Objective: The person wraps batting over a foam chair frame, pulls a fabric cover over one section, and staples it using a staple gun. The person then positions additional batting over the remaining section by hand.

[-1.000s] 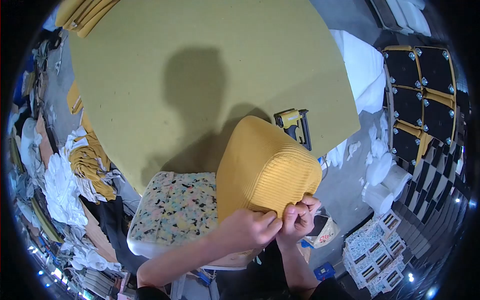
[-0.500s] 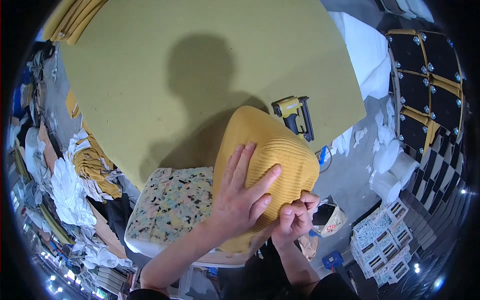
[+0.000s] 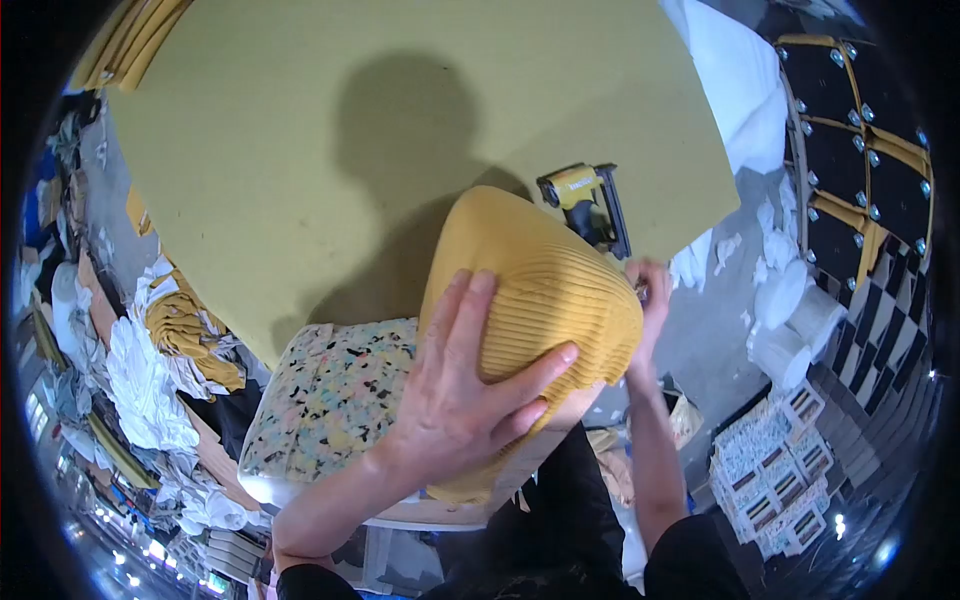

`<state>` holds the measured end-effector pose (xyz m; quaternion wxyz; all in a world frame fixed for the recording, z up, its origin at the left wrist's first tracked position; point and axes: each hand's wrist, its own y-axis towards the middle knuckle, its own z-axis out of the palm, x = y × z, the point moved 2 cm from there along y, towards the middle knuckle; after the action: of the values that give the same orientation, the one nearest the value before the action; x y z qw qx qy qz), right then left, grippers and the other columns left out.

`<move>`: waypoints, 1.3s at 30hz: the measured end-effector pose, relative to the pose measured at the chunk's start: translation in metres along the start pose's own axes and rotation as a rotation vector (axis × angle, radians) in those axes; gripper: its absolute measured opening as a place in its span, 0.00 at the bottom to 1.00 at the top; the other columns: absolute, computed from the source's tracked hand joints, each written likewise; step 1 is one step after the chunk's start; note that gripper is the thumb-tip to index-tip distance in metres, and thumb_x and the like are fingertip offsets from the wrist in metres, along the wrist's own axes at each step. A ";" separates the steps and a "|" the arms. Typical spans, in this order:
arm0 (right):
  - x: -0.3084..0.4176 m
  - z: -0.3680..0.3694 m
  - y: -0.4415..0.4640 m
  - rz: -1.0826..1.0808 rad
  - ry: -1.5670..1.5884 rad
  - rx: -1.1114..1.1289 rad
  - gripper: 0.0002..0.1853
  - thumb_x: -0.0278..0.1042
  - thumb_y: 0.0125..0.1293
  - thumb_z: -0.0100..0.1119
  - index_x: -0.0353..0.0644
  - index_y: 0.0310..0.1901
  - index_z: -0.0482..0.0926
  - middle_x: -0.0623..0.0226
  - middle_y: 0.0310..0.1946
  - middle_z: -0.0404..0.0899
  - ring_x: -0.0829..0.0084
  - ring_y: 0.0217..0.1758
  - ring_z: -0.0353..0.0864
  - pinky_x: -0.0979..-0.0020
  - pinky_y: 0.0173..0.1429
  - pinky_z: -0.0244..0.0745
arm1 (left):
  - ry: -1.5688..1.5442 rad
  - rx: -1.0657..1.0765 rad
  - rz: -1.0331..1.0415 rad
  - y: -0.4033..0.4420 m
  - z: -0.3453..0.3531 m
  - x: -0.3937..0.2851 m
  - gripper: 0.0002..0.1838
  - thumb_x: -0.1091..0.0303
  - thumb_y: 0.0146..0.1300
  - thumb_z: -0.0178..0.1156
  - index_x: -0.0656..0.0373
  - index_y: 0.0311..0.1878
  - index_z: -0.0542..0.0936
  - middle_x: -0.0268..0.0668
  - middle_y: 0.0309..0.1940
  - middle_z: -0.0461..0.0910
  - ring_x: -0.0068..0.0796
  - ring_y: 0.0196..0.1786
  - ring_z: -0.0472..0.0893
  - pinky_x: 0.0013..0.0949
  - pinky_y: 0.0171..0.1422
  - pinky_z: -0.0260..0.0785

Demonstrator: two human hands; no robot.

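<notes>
A mustard-yellow fabric cover, ribbed on its right part, is stretched over a bulky padded seat piece in front of me. My left hand lies on it with the fingers spread, pressing its near left side. At the cover's right edge is my right hand, its fingers curled closed; a small dark bit shows at the fingertips, too small to name. Bare wood shows under the cover's near right edge. Speckled foam extends to the left. A yellow and black staple gun lies on the table just beyond the cover.
The olive-topped table carries folded yellow fabric at its far left corner. White cloth and yellow scraps are heaped at left. Black panels with yellow edging stand at right, near foam-topped pieces on the floor.
My right hand has left the cover's lower right edge and moved up and away to its right side. My left hand stays spread on the cover. The staple gun appears slightly higher in view.
</notes>
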<state>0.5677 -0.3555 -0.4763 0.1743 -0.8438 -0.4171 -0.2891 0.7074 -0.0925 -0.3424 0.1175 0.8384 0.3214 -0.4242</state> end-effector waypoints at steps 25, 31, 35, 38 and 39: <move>-0.056 -0.020 0.075 0.045 -0.240 0.476 0.42 0.38 0.67 0.70 0.33 0.76 0.57 0.40 0.50 0.86 0.40 0.47 0.88 0.49 0.53 0.82 | 0.022 -0.051 0.032 -0.008 -0.002 -0.001 0.35 0.57 0.53 0.79 0.32 0.67 0.83 0.66 0.81 0.50 0.74 0.79 0.62 0.58 0.78 0.68; 0.077 -0.196 -0.034 0.505 0.210 0.602 0.18 0.26 0.69 0.63 0.36 0.59 0.77 0.66 0.34 0.82 0.78 0.35 0.82 0.71 0.41 0.79 | 0.018 -0.060 0.050 -0.008 -0.002 0.000 0.36 0.55 0.53 0.79 0.32 0.69 0.82 0.67 0.81 0.49 0.73 0.80 0.60 0.58 0.80 0.66; 0.129 -0.197 -0.079 0.071 0.050 0.724 0.24 0.24 0.69 0.59 0.34 0.66 0.74 0.56 0.58 0.81 0.67 0.58 0.82 0.65 0.60 0.82 | 0.037 -0.044 0.050 -0.009 -0.003 -0.002 0.38 0.54 0.52 0.79 0.32 0.70 0.82 0.67 0.82 0.49 0.72 0.81 0.60 0.58 0.80 0.65; 0.168 -0.169 -0.062 -0.043 -0.034 0.834 0.46 0.30 0.59 0.74 0.36 0.78 0.61 0.49 0.73 0.73 0.52 0.74 0.76 0.56 0.74 0.75 | 0.034 -0.018 0.037 -0.009 -0.003 -0.002 0.40 0.54 0.51 0.80 0.32 0.71 0.81 0.66 0.82 0.48 0.71 0.81 0.59 0.57 0.81 0.64; 0.176 -0.162 -0.058 -0.088 -0.001 0.839 0.49 0.32 0.58 0.79 0.36 0.78 0.62 0.47 0.75 0.72 0.46 0.73 0.78 0.53 0.75 0.75 | -0.001 -0.035 0.041 -0.010 -0.003 -0.002 0.42 0.55 0.50 0.80 0.31 0.73 0.79 0.63 0.82 0.49 0.71 0.80 0.60 0.59 0.81 0.64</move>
<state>0.5508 -0.3014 -0.2370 0.4901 -0.6812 -0.5345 -0.1008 0.7021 -0.0842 -0.3381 0.1407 0.8425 0.3114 -0.4164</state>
